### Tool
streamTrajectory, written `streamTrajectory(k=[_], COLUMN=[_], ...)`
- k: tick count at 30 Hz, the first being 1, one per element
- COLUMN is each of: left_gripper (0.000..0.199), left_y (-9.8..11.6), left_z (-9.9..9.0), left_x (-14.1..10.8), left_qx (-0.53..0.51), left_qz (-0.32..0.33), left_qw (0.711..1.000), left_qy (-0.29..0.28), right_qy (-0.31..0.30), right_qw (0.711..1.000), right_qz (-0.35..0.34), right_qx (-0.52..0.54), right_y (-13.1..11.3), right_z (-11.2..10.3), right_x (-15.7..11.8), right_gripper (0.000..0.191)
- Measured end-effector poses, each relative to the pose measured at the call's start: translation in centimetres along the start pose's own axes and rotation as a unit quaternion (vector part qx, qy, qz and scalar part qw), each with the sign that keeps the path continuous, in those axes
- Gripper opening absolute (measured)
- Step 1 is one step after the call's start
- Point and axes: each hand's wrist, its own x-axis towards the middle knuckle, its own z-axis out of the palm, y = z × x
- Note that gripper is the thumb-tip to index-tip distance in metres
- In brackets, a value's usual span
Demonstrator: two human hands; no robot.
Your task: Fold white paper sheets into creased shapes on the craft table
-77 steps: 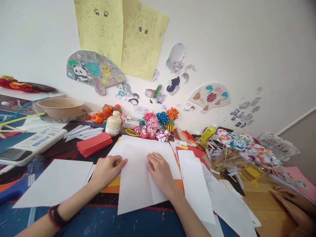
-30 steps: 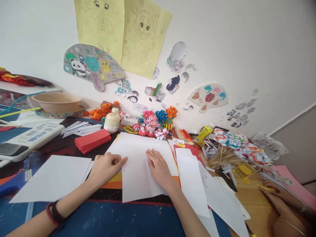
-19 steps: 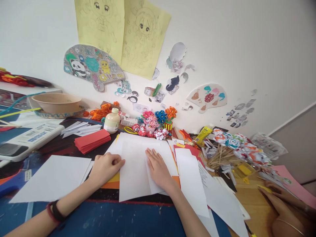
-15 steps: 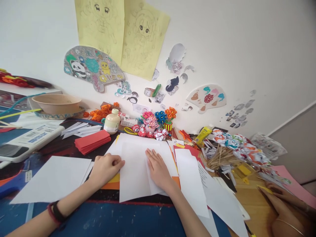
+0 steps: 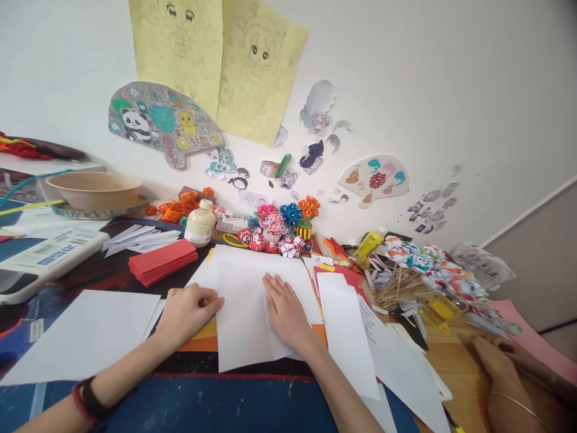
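A folded sheet of white paper (image 5: 241, 325) lies in front of me on more white and orange sheets. My left hand (image 5: 186, 314) is closed, with thumb and curled fingers at the sheet's left edge. My right hand (image 5: 287, 316) rests flat on the sheet's right part, fingers stretched out and close together. Part of the sheet and its right edge are hidden beneath that hand. Under it, the edge of an orange sheet (image 5: 198, 341) shows beside my left hand.
Red paper strips (image 5: 163, 261), a glue bottle (image 5: 200, 225) and a white sheet (image 5: 85, 331) lie left. White strips (image 5: 347, 337) and paper-wrapped sticks (image 5: 399, 285) lie right. Flower crafts (image 5: 304, 219) stand against the wall. Another person's hands (image 5: 500, 361) are at far right.
The view has shifted slightly, moving the surroundings a little left. Both my hands stay nearly in place on the sheet. The other person's hands have shifted slightly; the yellow piece near them no longer shows.
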Motion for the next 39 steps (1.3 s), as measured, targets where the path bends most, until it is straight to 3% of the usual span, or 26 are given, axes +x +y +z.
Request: streamTrajectory(k=[18,22,26,34,39], left_gripper=[0.041,0.045,0.043,0.04,0.035], left_y=[0.3,0.4,0.5,0.4,0.4], left_z=[-0.3,-0.3,-0.2,-0.1,-0.2], left_x=[-0.3,-0.2,0.0,0.0,-0.1], left_qx=[-0.028,-0.03,-0.014,-0.009,-0.036], left_qz=[0.005,0.0,0.004,0.004,-0.005], left_qw=[1.0,1.0,1.0,1.0,0.999], left_qy=[-0.005,-0.001,-0.003,0.004,-0.006], right_qy=[0.009,0.062,0.127,0.064,0.064], right_qw=[1.0,0.998,0.99,0.983,0.974], right_qz=[-0.012,-0.025,0.005,0.078,0.097], right_qx=[0.002,-0.021,-0.066,-0.155,-0.194], right_y=[0.1,0.0,-0.4,-0.2,-0.2], right_z=[-0.1,-0.3,-0.5,0.5,0.7], right_x=[-0.1,0.1,0.2,1.4,2.2], right_gripper=[0.046,0.041,0.021,0.025,0.029])
